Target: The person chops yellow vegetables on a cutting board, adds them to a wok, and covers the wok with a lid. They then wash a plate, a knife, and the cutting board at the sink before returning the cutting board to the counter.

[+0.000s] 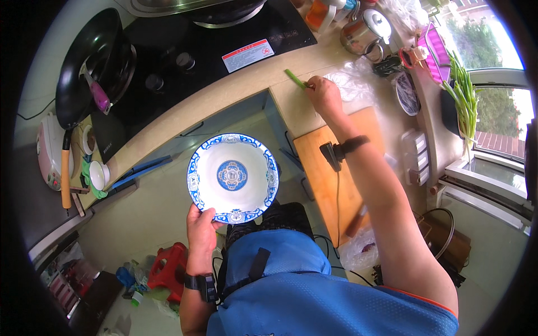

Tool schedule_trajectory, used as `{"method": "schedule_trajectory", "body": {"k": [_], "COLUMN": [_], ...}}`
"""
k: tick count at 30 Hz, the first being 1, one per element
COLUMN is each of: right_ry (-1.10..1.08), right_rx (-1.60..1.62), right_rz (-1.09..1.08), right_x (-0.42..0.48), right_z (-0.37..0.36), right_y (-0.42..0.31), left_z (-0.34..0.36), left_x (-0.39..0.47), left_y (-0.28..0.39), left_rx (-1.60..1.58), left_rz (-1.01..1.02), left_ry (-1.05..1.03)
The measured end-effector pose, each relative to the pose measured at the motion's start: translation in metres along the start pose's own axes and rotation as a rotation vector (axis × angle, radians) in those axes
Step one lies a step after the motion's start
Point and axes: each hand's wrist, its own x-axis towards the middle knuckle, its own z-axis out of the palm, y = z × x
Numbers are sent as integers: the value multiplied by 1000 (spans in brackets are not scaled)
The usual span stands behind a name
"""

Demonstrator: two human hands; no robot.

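My left hand (202, 230) grips the near rim of a white porcelain bowl (248, 161) with a blue patterned border and a round blue motif in its centre. The thumb lies over the rim, and the bowl is held in the air before my body, with nothing inside. Over the countertop at the right, my right hand (325, 95) pinches the end of a short green vegetable stalk (294, 78). Crumpled clear plastic film (357, 82) lies beside that hand. A wooden cutting board (313, 168) is under my right forearm, with a dark-handled knife (356, 222) at its near end.
A black cooktop (168, 90) carries a wok (84, 59) at the left. The steel kettle (363, 33) stands at the back right. Green onions (464, 96) lean by the window. On the floor sits a red plastic stool (168, 271); a small white bowl (98, 175) rests at the counter's left edge.
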Motion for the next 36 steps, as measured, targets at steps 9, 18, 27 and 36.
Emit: {"method": "schedule_trajectory", "body": {"k": [9,18,27,36], "right_ry": [-82,-131,-43,-75], "right_rx": [-115,557,144,-13], "right_rz": [-27,250,-40,62], "right_x": [2,-34,-26,-8], "right_z": [10,-24,-5,2], "right_y": [9,26,19,-3], "left_z": [6,8,2,10], "left_x": [2,3,10,6], "left_y": [-1,1,-4,-3], "left_rx": [-33,7,62,41], "left_rz": [-7,6,-46,-19], "left_ry": [5,4,-31,25]}}
